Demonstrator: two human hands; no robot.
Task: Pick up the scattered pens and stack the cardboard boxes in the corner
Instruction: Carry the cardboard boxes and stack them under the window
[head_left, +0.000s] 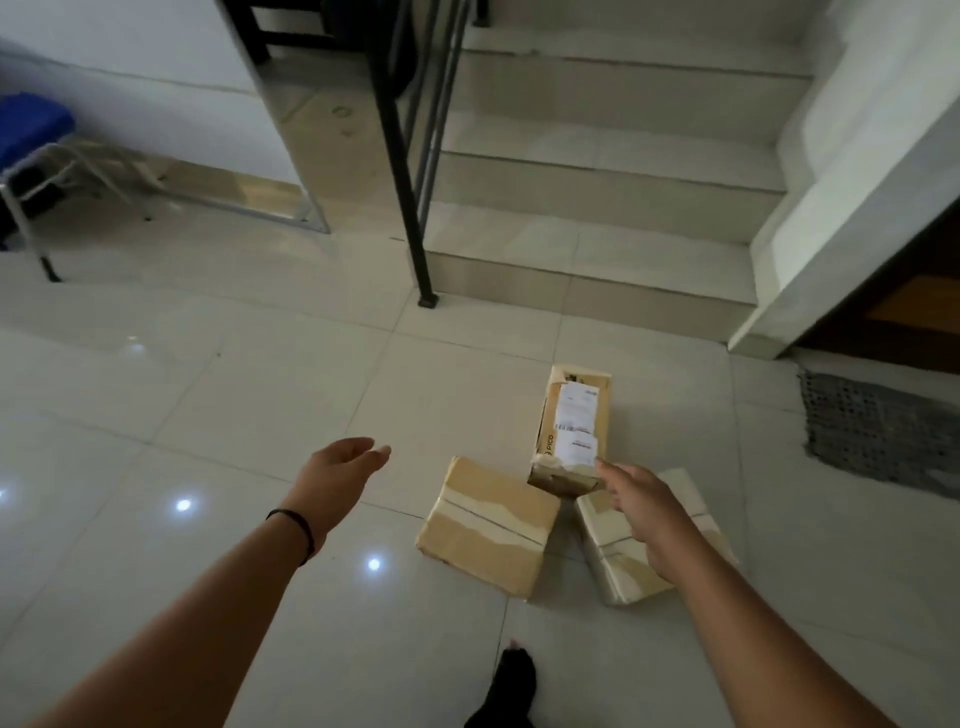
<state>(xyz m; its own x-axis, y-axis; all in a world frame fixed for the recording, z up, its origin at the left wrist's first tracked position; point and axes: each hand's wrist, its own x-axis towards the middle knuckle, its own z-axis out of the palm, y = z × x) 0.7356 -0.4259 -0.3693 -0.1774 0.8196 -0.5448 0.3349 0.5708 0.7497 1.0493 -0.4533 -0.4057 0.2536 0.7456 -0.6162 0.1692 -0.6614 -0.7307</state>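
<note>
Three cardboard boxes lie on the pale tiled floor. A long narrow box with white shipping labels (574, 421) points toward the stairs. A taped square box (485, 525) lies to its lower left. A third taped box (613, 561) sits at the lower right, partly hidden under my right hand (641, 512). That hand reaches out with fingers extended, its fingertips at the near end of the labelled box, holding nothing. My left hand (337, 473), a black band on its wrist, hovers open above bare floor left of the boxes. No pens are visible.
Tiled stairs (597, 208) rise ahead with a black railing post (410, 218) at their foot. A grey doormat (878, 431) lies at right by a dark doorway. A blue chair on metal legs (36, 150) stands far left. My dark-socked foot (511, 686) is below the boxes.
</note>
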